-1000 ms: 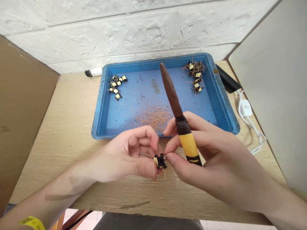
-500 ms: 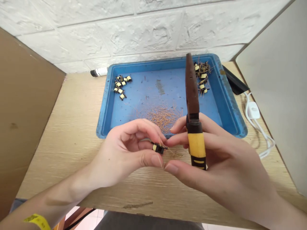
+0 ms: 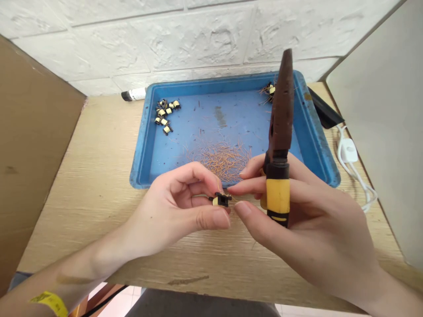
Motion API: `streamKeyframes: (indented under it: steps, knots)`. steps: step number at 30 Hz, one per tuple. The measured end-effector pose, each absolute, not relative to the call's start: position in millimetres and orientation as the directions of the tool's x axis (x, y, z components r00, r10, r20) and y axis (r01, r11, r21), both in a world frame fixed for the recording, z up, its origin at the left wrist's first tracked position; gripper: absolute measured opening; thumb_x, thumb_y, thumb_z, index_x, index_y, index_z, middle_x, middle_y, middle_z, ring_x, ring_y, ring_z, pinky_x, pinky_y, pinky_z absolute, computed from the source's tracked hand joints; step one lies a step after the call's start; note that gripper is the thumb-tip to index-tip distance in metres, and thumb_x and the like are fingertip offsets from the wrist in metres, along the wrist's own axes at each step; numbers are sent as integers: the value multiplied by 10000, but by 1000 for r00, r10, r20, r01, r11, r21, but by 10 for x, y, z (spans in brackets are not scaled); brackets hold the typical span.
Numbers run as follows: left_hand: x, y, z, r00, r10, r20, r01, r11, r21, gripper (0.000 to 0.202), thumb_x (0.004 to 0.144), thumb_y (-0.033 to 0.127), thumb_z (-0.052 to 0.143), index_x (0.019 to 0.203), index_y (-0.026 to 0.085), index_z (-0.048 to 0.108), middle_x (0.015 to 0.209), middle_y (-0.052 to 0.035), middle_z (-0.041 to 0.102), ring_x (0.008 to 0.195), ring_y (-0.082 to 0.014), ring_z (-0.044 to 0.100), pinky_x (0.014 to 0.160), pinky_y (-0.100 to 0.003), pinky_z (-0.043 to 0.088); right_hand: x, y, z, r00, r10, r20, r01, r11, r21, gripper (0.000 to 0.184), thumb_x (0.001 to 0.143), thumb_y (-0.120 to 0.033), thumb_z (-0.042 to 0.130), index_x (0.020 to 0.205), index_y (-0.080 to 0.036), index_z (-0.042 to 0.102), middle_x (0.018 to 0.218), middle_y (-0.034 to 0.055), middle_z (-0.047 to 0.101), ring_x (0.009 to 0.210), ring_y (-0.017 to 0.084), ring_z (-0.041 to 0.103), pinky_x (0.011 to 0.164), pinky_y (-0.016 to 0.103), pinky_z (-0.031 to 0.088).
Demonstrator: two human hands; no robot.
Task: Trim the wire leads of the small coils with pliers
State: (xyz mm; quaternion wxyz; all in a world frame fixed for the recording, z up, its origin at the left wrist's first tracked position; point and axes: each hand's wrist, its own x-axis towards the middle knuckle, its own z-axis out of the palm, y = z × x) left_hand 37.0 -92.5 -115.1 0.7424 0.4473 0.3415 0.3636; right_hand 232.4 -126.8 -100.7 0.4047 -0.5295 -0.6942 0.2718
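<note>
Two hands work above the table edge on my feed. The left hand (image 3: 175, 207) is closed in a tight pinch on a small black-and-yellow coil bobbin (image 3: 221, 199), holding it in the air just in front of the blue plastic tray (image 3: 140, 149); the pinch seems to leave its end showing toward the other hand. The right hand (image 3: 297, 215) is clenched around the yellow-and-black handle (image 3: 278, 196) of a tapered rust-brown metal tool (image 3: 282, 110), which points up over the tray. That grip looks like a way to keep the tool's tip clear while the fingertips (image 3: 233, 189) stay free just beside the bobbin. In the tray, copper wire clippings (image 3: 224, 160) lie heaped near the front wall, trimmed-looking bobbins (image 3: 165, 116) cluster at the far left, and wired bobbins (image 3: 271, 90) sit at the far right, apparently sorted apart.
</note>
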Motion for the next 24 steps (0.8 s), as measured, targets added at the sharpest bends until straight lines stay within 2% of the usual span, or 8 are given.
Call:
streamKeyframes:
  steps: [3,8,15,19,24]
  knots:
    - [387,-930,-1135,503,841,-199,-187,331,925,293,788,245,929,815,176,646,789,13,704,626,-71,630,568,-154,580,2322,-1277,-1013,-119,955,270,521,292,-802,77,860,-211,722,876,-272,766,913,6,708,792,129,698,721,275,624]
    - [416,-944,-1124,501,841,-204,-198,341,919,287,796,239,919,820,191,638,785,14,739,652,-97,681,580,-174,586,2337,-1272,-1022,-125,950,288,525,309,-793,89,854,-203,730,905,-269,765,928,10,708,806,136,701,730,289,626]
    - [418,-940,-1100,508,778,-369,-134,495,859,349,669,45,926,814,180,639,759,41,720,637,-61,641,595,-124,543,2321,-1280,-1017,-135,951,278,531,306,-790,101,854,-164,716,863,-252,766,924,9,713,791,115,699,712,257,619]
    - [398,-925,-1109,502,748,-434,-20,512,859,279,700,113,908,819,183,665,684,40,665,603,-69,589,558,-127,485,2310,-1273,-1019,-138,954,265,526,297,-797,92,856,-170,717,838,-248,761,914,7,709,773,110,692,690,250,613]
    - [382,-936,-1115,511,738,-441,59,482,874,218,752,177,872,820,186,665,685,24,662,623,-89,575,557,-149,461,2298,-1242,-1032,-147,951,273,512,309,-801,130,858,-136,705,794,-237,757,894,5,693,788,101,685,703,227,604]
